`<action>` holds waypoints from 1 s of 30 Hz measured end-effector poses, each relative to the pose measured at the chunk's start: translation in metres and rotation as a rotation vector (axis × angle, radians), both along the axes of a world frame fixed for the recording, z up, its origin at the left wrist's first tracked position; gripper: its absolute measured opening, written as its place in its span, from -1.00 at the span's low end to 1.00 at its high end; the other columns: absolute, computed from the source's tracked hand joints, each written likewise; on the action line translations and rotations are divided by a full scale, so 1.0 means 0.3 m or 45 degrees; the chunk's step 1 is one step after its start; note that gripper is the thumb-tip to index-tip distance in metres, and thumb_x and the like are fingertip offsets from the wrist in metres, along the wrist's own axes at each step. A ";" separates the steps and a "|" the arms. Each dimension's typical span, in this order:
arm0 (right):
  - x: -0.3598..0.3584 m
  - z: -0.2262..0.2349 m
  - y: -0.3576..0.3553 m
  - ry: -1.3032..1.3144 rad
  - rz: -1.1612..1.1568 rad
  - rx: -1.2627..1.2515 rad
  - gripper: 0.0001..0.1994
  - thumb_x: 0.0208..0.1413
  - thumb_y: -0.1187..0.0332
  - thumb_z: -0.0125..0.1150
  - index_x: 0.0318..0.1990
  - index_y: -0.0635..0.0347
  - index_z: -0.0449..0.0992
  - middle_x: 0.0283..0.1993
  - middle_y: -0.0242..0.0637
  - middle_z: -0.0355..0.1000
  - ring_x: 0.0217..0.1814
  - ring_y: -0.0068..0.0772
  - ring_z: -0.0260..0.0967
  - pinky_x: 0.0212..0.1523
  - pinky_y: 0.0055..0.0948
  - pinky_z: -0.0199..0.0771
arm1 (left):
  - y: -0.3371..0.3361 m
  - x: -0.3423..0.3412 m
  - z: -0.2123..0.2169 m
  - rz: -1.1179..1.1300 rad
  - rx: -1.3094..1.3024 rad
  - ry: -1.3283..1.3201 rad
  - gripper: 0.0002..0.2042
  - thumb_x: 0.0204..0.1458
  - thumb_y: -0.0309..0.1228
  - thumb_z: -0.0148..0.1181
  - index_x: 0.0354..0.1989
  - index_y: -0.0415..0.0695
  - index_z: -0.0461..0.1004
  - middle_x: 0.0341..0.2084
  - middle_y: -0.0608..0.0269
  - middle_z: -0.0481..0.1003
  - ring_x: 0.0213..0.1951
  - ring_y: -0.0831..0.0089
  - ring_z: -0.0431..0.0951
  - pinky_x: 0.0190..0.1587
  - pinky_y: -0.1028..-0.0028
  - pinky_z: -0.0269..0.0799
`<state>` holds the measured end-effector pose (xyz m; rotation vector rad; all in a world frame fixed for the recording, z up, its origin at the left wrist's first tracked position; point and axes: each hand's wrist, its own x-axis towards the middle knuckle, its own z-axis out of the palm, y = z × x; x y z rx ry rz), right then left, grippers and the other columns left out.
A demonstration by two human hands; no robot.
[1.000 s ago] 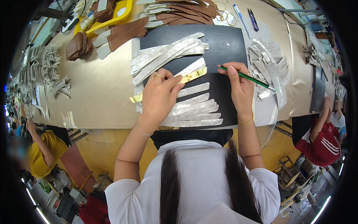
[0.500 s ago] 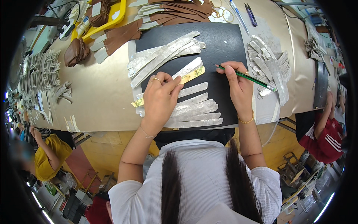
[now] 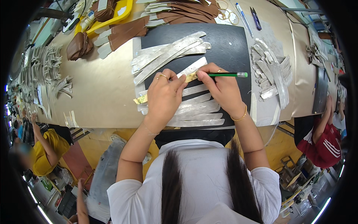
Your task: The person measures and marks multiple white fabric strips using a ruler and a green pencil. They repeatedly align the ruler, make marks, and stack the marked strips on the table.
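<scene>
My left hand [image 3: 164,95] is closed, thumb and fingertips pressed together on a yellow printed strip [image 3: 141,99]. Most of that strip is hidden under the hand; its other end shows between my two hands. Just to the right, my right hand [image 3: 223,89] is closed around a green pencil [image 3: 225,74] with a pale cap end pointing right. Its fingertips meet the strip's right end; the pencil's point is hidden. A whitish strip [image 3: 194,66] lies along the yellow one. Below are several grey-white strips [image 3: 197,115], and above, an overlapping bunch of similar strips [image 3: 164,54], all on a black mat [image 3: 227,41].
More pale strips [image 3: 272,71] are heaped right of the mat. Behind it lie brown leather pieces [image 3: 128,31], a yellow tray [image 3: 128,9], a blue pen [image 3: 244,19] and thread snips [image 3: 256,18]. Stacked grey pieces [image 3: 44,71] stand far left. Other people sit at both sides.
My right hand has moved left onto the yellow strip's right end, and the pencil has swung nearly level. My left hand stays on the strip. Another person's arm appears at the lower left.
</scene>
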<state>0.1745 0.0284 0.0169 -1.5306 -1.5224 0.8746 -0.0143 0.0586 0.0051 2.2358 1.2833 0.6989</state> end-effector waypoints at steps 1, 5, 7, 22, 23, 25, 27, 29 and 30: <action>-0.007 0.000 0.006 -0.043 0.027 0.016 -0.83 0.29 0.33 0.22 -0.26 0.24 0.59 -0.36 -0.24 0.56 -0.39 -0.22 0.51 -0.37 -0.37 0.45 | 0.000 0.001 -0.002 -0.002 0.004 0.004 -0.82 -0.02 -0.45 0.44 -0.22 -0.15 0.72 -0.41 0.24 0.46 -0.36 0.31 0.46 -0.28 0.34 0.38; -0.017 -0.009 0.020 -0.234 0.046 0.132 -0.87 0.23 0.32 0.28 -0.31 0.17 0.60 -0.40 -0.27 0.55 -0.39 -0.19 0.51 -0.38 -0.35 0.48 | -0.002 0.001 -0.006 0.003 0.042 0.027 -0.82 -0.03 -0.44 0.44 -0.22 -0.12 0.72 -0.41 0.25 0.46 -0.37 0.31 0.45 -0.28 0.34 0.39; -0.022 -0.018 0.021 -0.322 0.050 0.203 -0.88 0.20 0.32 0.30 -0.31 0.14 0.60 -0.42 -0.28 0.54 -0.39 -0.20 0.51 -0.37 -0.34 0.49 | -0.001 0.001 -0.011 0.004 0.045 0.026 -0.82 -0.03 -0.43 0.43 -0.23 -0.11 0.72 -0.42 0.26 0.46 -0.37 0.31 0.45 -0.28 0.34 0.39; 0.054 -0.001 0.013 0.210 -0.254 0.059 -0.78 0.39 0.32 0.14 -0.18 0.33 0.56 -0.30 -0.23 0.60 -0.23 -0.46 0.57 -0.13 -0.50 0.54 | 0.026 -0.012 0.034 0.059 -0.249 -0.068 -0.79 0.02 -0.41 0.42 -0.17 -0.19 0.70 -0.36 0.19 0.48 -0.30 0.26 0.52 -0.22 0.35 0.43; 0.067 0.006 0.013 0.289 -0.312 0.075 -0.75 0.43 0.32 0.09 -0.17 0.38 0.53 -0.27 -0.22 0.60 -0.18 -0.46 0.58 -0.07 -0.49 0.56 | 0.031 -0.011 0.041 0.084 -0.292 -0.096 -0.78 0.03 -0.40 0.42 -0.16 -0.20 0.69 -0.35 0.18 0.49 -0.30 0.26 0.53 -0.21 0.35 0.44; 0.091 -0.009 0.009 0.302 -0.297 0.084 -0.75 0.44 0.32 0.08 -0.13 0.38 0.52 -0.23 -0.16 0.60 -0.12 -0.40 0.61 -0.01 -0.49 0.56 | 0.041 -0.004 0.032 0.091 -0.289 -0.052 -0.77 0.04 -0.39 0.40 -0.15 -0.18 0.69 -0.32 0.18 0.50 -0.24 0.22 0.53 -0.16 0.32 0.44; 0.097 -0.012 0.008 0.316 -0.289 0.097 -0.75 0.43 0.32 0.08 -0.13 0.38 0.52 -0.20 -0.15 0.60 -0.11 -0.39 0.61 0.00 -0.48 0.57 | 0.046 0.002 0.023 0.111 -0.269 -0.024 -0.77 0.05 -0.39 0.40 -0.14 -0.19 0.69 -0.32 0.18 0.50 -0.25 0.23 0.53 -0.17 0.32 0.44; 0.103 -0.016 0.002 0.303 -0.288 0.086 -0.75 0.43 0.32 0.08 -0.13 0.38 0.52 -0.19 -0.14 0.60 -0.10 -0.39 0.61 0.01 -0.48 0.57 | 0.039 0.005 0.022 0.141 -0.238 -0.010 -0.77 0.05 -0.39 0.41 -0.14 -0.20 0.69 -0.34 0.17 0.50 -0.30 0.28 0.53 -0.24 0.37 0.43; 0.105 -0.019 -0.001 0.297 -0.287 0.079 -0.75 0.43 0.32 0.08 -0.13 0.38 0.52 -0.18 -0.14 0.60 -0.10 -0.39 0.61 0.01 -0.48 0.57 | 0.036 0.007 0.024 0.139 -0.245 -0.013 -0.77 0.05 -0.39 0.41 -0.14 -0.21 0.70 -0.35 0.17 0.50 -0.31 0.28 0.53 -0.24 0.37 0.43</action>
